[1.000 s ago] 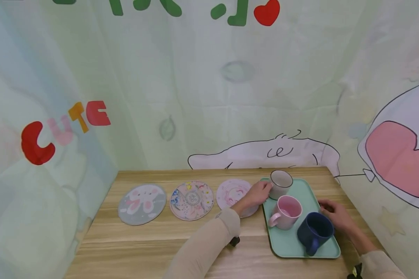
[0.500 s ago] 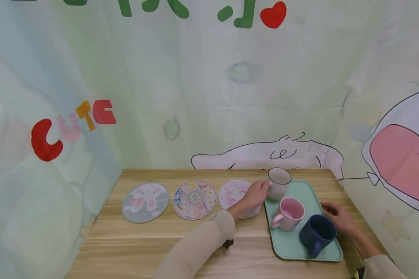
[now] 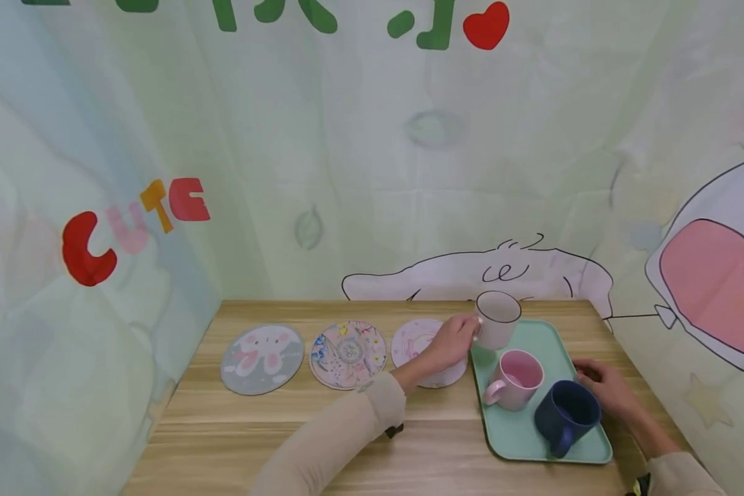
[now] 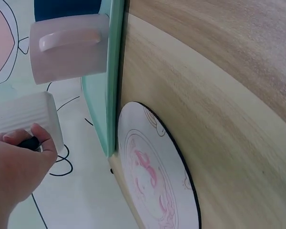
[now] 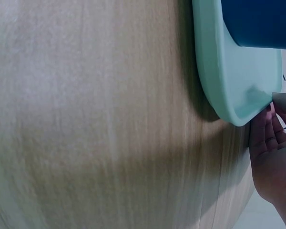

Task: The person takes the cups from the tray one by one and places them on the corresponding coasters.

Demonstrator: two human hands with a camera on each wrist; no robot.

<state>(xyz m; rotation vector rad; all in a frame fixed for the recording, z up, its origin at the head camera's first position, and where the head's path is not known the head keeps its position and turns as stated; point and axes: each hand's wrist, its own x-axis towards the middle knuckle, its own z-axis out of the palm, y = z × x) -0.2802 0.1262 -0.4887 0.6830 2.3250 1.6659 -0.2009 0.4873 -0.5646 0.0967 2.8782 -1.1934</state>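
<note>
A white mug with a dark rim (image 3: 497,327) hangs upright over the far left corner of the mint-green tray (image 3: 542,337). My left hand (image 3: 451,343) grips it by the handle; in the left wrist view the fingers curl round that handle, and the mug's ribbed side (image 4: 26,112) shows. Along the tray's right side, my right hand (image 3: 612,389) holds the rim, thumb on top and fingers against the outside in the right wrist view. A pink mug (image 3: 514,382) and a navy mug (image 3: 566,413) stand on the tray, handles toward me.
Left of the tray, three round mats lie in a row on the wooden table (image 3: 254,441): a grey rabbit one (image 3: 262,359), a floral one (image 3: 348,355) and a pink-patterned one (image 3: 412,341), partly behind my left hand. A printed curtain (image 3: 372,172) hangs behind.
My left hand has raised the white mug up off the tray, moving it slightly left. The right hand keeps its place at the tray's side. The head view has shifted a little.
</note>
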